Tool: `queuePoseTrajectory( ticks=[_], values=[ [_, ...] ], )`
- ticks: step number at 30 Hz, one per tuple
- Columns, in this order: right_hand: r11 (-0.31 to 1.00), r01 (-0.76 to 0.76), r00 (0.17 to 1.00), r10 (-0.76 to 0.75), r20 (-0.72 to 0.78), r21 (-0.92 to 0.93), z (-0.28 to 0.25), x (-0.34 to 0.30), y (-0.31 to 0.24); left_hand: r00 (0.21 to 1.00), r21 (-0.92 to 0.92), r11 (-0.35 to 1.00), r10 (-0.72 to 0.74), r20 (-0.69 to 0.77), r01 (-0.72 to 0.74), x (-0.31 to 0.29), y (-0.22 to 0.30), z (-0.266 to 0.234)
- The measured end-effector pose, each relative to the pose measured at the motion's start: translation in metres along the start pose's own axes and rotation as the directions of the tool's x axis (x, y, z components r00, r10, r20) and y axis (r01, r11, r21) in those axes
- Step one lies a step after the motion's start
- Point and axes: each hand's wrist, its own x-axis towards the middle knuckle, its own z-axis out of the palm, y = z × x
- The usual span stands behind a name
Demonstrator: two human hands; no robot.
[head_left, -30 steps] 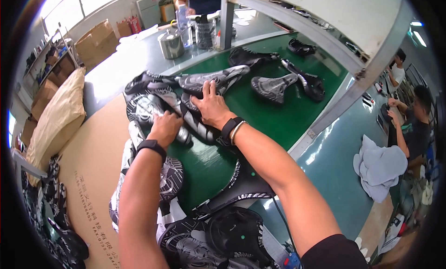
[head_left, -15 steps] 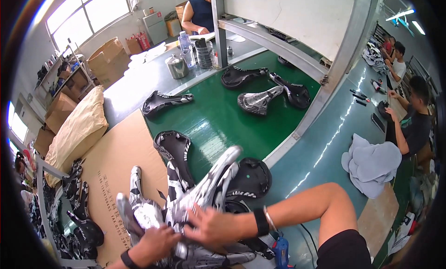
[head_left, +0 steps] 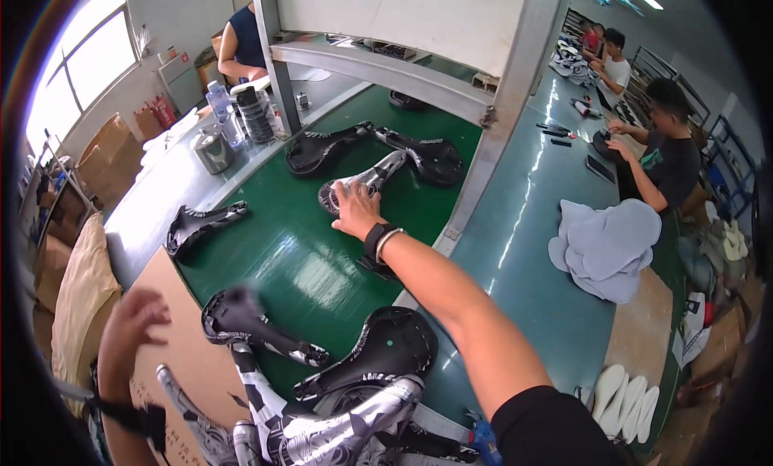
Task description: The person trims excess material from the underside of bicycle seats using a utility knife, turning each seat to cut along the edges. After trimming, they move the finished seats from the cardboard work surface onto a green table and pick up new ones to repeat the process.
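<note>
Under the right hand (head_left: 355, 211), on the green tabletop (head_left: 274, 257), lies a silver-patterned bicycle saddle (head_left: 362, 182); the fingers (head_left: 345, 194) are spread flat on its wide rear end, pressing rather than clasping. Just beyond those fingers sit two black saddles (head_left: 322, 148), one to the left and one (head_left: 427, 156) to the right, their noses nearly meeting. Well to the left of the hand a fourth saddle (head_left: 197, 224) rests near the tabletop's edge. Nearer the body, behind the wrist, are two more dark saddles: one (head_left: 250, 325) blurred at its rear, one (head_left: 378, 353) plain black. Below them a heap of patterned saddles (head_left: 314, 430) overlaps too much to count. The left hand (head_left: 133, 325) is raised over a sheet of cardboard (head_left: 177, 345), fingers loosely curled and open, holding nothing. Past the right forearm lies a pile of pale blue cloth (head_left: 604, 245).
</note>
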Motion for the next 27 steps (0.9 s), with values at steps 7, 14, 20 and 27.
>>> queuePoseTrajectory(
  ticks=[7,14,20,27],
  values=[
    [0.909,0.295,0.813,-0.401,-0.422,-0.295,-0.003,0.013,0.021,0.88,0.612,0.789,0.254,-0.4,0.051,0.175,-0.095,0.026],
    [0.773,0.056,0.629,0.464,-0.623,0.632,-0.078,0.047,0.1,0.836,0.757,0.651,0.391,-0.386,0.045,0.185,-0.096,0.073],
    [0.625,-0.671,0.534,0.781,-0.325,0.399,-0.016,0.025,0.227,0.853,0.849,0.512,0.378,-0.36,0.132,0.221,-0.09,0.117],
    [0.451,-0.085,0.733,0.632,-0.251,0.888,0.006,0.041,0.208,0.85,0.77,0.573,0.225,-0.476,0.279,0.257,-0.145,0.098]
  ],
)
